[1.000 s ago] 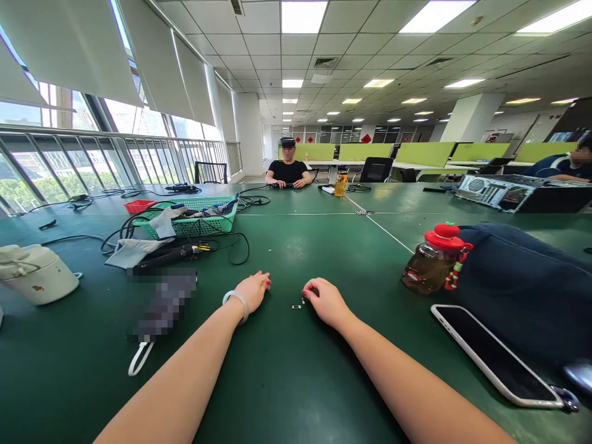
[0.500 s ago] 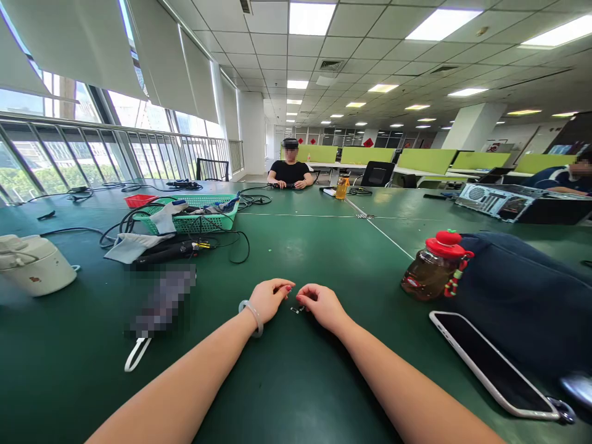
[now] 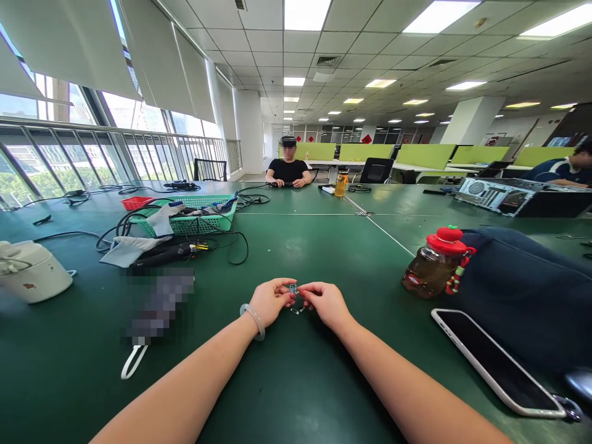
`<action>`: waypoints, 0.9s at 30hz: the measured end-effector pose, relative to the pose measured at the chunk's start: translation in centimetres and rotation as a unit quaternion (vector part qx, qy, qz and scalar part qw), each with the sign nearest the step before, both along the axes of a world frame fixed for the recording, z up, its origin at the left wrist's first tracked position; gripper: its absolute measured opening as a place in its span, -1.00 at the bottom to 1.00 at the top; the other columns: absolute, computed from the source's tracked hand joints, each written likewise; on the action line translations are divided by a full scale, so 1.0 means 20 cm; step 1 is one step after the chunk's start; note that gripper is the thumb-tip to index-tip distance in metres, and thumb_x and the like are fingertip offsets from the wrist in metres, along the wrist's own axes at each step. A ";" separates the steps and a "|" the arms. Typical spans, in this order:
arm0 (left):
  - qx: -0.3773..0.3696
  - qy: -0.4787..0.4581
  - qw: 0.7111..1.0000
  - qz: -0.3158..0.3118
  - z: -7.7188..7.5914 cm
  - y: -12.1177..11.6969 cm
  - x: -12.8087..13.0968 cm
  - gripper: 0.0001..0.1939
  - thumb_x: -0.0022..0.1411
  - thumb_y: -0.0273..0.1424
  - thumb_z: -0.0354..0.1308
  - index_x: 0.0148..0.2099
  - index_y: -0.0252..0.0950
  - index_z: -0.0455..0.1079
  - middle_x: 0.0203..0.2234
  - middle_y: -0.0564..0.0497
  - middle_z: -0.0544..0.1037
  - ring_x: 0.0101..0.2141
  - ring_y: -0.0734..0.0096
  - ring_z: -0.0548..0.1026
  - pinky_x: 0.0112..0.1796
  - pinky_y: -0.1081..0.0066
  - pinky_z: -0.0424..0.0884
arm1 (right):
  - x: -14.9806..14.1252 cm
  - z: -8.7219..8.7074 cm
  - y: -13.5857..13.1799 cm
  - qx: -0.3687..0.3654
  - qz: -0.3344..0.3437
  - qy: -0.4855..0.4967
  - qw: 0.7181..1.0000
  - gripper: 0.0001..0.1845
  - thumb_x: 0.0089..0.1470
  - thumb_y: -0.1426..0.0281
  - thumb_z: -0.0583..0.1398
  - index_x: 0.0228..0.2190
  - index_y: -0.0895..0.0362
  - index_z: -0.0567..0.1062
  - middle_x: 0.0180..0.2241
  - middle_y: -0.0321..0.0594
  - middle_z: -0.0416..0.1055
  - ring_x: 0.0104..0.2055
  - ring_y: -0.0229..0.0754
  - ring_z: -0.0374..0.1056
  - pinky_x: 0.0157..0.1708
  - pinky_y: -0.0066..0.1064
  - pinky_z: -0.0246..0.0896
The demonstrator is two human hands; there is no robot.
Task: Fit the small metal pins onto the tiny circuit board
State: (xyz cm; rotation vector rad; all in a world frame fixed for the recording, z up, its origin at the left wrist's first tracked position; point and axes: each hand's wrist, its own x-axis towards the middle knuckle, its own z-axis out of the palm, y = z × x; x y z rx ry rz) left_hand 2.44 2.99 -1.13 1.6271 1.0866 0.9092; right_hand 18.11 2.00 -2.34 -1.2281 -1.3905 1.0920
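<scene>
Between the fingertips of my left hand (image 3: 272,301) is a small grey-blue piece (image 3: 293,288), possibly a tiny circuit board; its kind is too small to be sure of. My left thumb and index finger pinch it, and a pale bangle circles that wrist. My right hand (image 3: 327,304) is closed in a pinch at the right edge of the same piece, its fingertips touching it. Just below the fingertips, on the green table (image 3: 296,382), lie a few tiny white and metallic bits (image 3: 296,311), partly hidden by my right fingers.
To the right are a red-lidded bottle (image 3: 430,265), a dark bag (image 3: 522,290) and a phone (image 3: 494,361). A green basket (image 3: 217,222) with cables, a black tool (image 3: 161,253), a blurred pouch (image 3: 161,305) and a white container (image 3: 34,271) stand left. Across sits a person (image 3: 289,172).
The small grey-blue piece now shows between my fingertips, where it was not visible before. My left fingers have parted slightly around it, and the right fingertips have come up against it.
</scene>
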 end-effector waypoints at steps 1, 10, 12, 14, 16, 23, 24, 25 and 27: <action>0.028 0.034 0.999 -0.002 0.01 -0.01 0.00 -0.66 0.04 -0.48 0.09 -0.07 -0.33 0.34 -0.46 0.01 0.51 -0.45 0.47 0.47 -0.32 0.42 0.42 | 0.00 -0.01 0.00 0.004 0.001 0.001 1.000 -0.81 -0.20 0.34 0.18 -0.48 0.19 0.48 -0.63 -0.30 0.37 -0.62 -0.32 0.25 -0.60 -0.48 0.19; 0.158 0.180 0.971 -0.016 0.05 -0.05 -0.01 -0.69 0.07 -0.41 0.05 -0.09 -0.22 0.37 -0.47 0.07 0.49 -0.45 0.46 0.43 -0.30 0.45 0.36 | 0.00 0.00 -0.03 0.065 0.014 -0.037 0.997 -0.81 -0.13 0.37 0.15 -0.37 0.10 0.30 -0.56 -0.36 0.40 -0.59 -0.32 0.27 -0.53 -0.47 0.20; 0.157 0.169 0.973 -0.026 0.05 -0.05 -0.01 -0.68 0.07 -0.43 0.05 -0.08 -0.23 0.36 -0.49 0.08 0.48 -0.46 0.48 0.42 -0.31 0.46 0.35 | 0.00 0.00 -0.03 0.079 0.014 -0.051 0.995 -0.81 -0.12 0.36 0.14 -0.37 0.10 0.29 -0.55 -0.35 0.40 -0.57 -0.31 0.28 -0.51 -0.46 0.20; 0.152 0.154 0.976 -0.034 0.06 -0.05 -0.01 -0.65 0.06 -0.44 0.05 -0.05 -0.23 0.33 -0.51 0.09 0.46 -0.48 0.50 0.41 -0.33 0.47 0.34 | 0.00 0.01 -0.04 0.095 0.014 -0.064 0.993 -0.81 -0.11 0.36 0.14 -0.36 0.10 0.29 -0.53 -0.35 0.39 -0.54 -0.30 0.29 -0.49 -0.46 0.21; 0.143 0.137 0.979 -0.036 0.06 -0.06 -0.01 -0.63 0.05 -0.45 0.05 -0.03 -0.22 0.30 -0.53 0.12 0.42 -0.50 0.52 0.39 -0.36 0.48 0.34 | 0.00 0.02 -0.04 0.107 0.017 -0.073 0.991 -0.81 -0.09 0.36 0.13 -0.34 0.10 0.30 -0.52 -0.34 0.39 -0.52 -0.30 0.30 -0.46 -0.45 0.22; 0.105 0.073 0.991 -0.039 0.04 -0.04 -0.01 -0.58 0.01 -0.46 0.09 -0.01 -0.26 0.24 -0.56 0.14 0.34 -0.52 0.54 0.36 -0.44 0.52 0.32 | 0.01 0.03 -0.05 0.122 0.028 -0.102 0.987 -0.79 -0.05 0.39 0.10 -0.27 0.08 0.32 -0.49 -0.34 0.40 -0.48 -0.30 0.31 -0.41 -0.43 0.25; 0.101 0.072 0.991 -0.041 0.04 -0.04 -0.01 -0.57 0.02 -0.46 0.09 0.00 -0.26 0.23 -0.56 0.13 0.35 -0.52 0.54 0.37 -0.43 0.52 0.33 | 0.01 0.03 -0.05 0.127 0.026 -0.112 0.985 -0.78 -0.04 0.39 0.09 -0.27 0.07 0.32 -0.49 -0.34 0.40 -0.48 -0.29 0.31 -0.40 -0.43 0.25; 0.100 0.075 0.991 -0.044 0.03 -0.04 -0.01 -0.56 0.02 -0.45 0.09 0.01 -0.26 0.22 -0.56 0.13 0.34 -0.52 0.54 0.37 -0.43 0.52 0.33 | 0.01 0.03 -0.05 0.133 0.024 -0.123 0.983 -0.78 -0.04 0.40 0.09 -0.26 0.07 0.32 -0.48 -0.34 0.40 -0.47 -0.29 0.32 -0.38 -0.42 0.25; 0.104 0.090 0.989 -0.047 0.03 -0.04 -0.01 -0.55 0.01 -0.45 0.09 0.01 -0.26 0.21 -0.56 0.14 0.34 -0.52 0.54 0.37 -0.44 0.52 0.33 | 0.01 0.03 -0.06 0.145 0.019 -0.149 0.978 -0.76 -0.04 0.42 0.08 -0.24 0.06 0.33 -0.47 -0.34 0.40 -0.44 -0.28 0.32 -0.36 -0.42 0.24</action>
